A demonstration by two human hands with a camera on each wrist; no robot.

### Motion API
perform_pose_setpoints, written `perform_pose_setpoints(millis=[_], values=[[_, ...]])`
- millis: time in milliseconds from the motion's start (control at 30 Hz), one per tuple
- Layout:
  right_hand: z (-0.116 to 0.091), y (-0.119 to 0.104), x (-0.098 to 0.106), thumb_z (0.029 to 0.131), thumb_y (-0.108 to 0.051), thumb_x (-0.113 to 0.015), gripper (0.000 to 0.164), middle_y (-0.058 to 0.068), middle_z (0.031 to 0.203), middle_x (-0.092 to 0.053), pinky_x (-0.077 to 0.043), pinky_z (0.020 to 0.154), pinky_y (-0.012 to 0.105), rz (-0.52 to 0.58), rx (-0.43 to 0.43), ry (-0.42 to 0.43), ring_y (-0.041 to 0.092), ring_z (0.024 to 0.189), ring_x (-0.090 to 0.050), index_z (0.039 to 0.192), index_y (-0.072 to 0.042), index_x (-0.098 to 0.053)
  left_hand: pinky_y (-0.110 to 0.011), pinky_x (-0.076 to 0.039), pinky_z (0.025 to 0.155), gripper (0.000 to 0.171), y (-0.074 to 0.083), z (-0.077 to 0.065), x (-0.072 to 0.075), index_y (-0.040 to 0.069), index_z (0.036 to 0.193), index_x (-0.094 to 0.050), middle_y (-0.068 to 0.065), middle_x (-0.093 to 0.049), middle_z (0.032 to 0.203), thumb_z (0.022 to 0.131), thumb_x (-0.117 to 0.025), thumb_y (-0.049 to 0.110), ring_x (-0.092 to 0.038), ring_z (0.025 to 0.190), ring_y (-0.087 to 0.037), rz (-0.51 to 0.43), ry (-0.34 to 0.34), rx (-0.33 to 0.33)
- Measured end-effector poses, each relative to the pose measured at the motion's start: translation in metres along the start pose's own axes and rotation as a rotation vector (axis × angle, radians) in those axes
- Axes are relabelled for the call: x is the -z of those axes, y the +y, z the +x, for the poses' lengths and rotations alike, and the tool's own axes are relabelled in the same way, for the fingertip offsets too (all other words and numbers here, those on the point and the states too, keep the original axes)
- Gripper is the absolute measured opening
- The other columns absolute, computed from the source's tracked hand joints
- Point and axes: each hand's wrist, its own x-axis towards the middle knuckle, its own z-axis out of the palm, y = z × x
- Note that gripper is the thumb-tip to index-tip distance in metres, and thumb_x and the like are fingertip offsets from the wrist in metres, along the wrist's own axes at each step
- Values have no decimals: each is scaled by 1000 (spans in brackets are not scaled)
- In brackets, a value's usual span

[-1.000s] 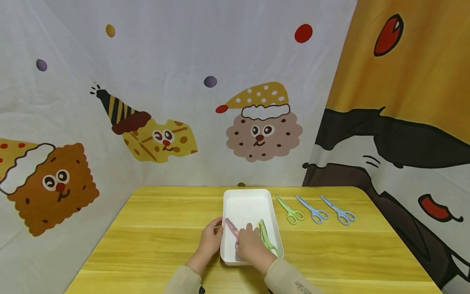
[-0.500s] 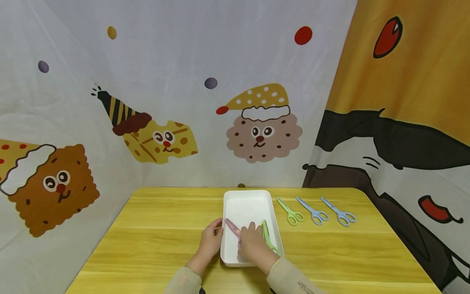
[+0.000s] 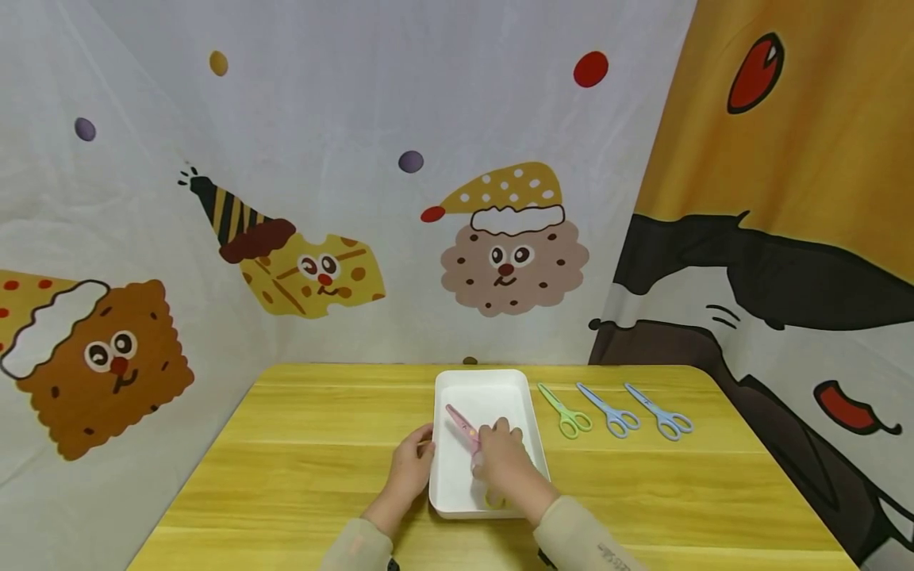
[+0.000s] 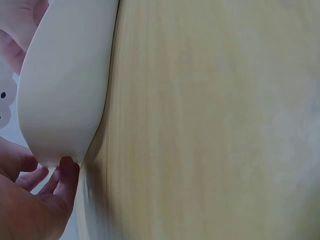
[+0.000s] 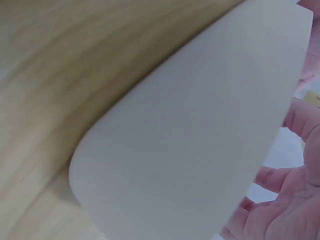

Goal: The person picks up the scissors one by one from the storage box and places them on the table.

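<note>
Right hand [image 3: 504, 461] grasps pink scissors [image 3: 463, 425], newly shifted toward the far edge of white tray [image 3: 478, 392], suggesting pick-up under way; left hand [image 3: 410, 462] grips its left edge.

The desk [image 3: 300, 464] looks like smooth, faintly glossy wood; the tray [image 3: 474, 391], smooth matt plastic — the pink scissors [image 3: 463, 427] plastic too. Beyond the desk's far edge hangs matt, lightly creased cloth [image 3: 321, 119].

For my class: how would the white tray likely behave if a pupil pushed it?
The white tray would probably slide rather than tip, sitting low and flat on the table. It looks thin-walled, so probably light for its size. Its smooth finish might feel slippery.
</note>
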Motion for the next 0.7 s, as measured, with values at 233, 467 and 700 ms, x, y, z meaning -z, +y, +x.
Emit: perform_pose_setpoints(millis=[233, 467, 700], values=[[-1, 6, 10, 65, -17, -79, 38, 15, 104, -48, -50, 67, 40, 25, 57, 32, 31, 87, -44, 95, -7, -60, -37, -58, 82, 35, 1, -1, 1, -9, 126, -54, -27, -60, 118, 92, -52, -3, -64, 102, -35, -2, -6, 2], [-5, 15, 15, 66, -18, -79, 44, 11, 104, -48, -49, 69, 37, 64, 84, 47, 28, 90, -43, 106, -7, -62, -37, -57, 83, 35, 1, 0, 0, -9, 126, -53, -26, -60, 118, 92, -52, -3, -63, 102, -35, 4, -2, 9], [-5, 23, 21, 67, -17, -79, 53, 11, 107, -49, -50, 71, 37, 76, 72, 52, 27, 92, -44, 115, -4, -61, -36, -58, 83, 35, 1, 0, 0, -8, 126, -54, -25, -61, 117, 92, -53, -2, -64, 102, -34, 10, 9, 15]])
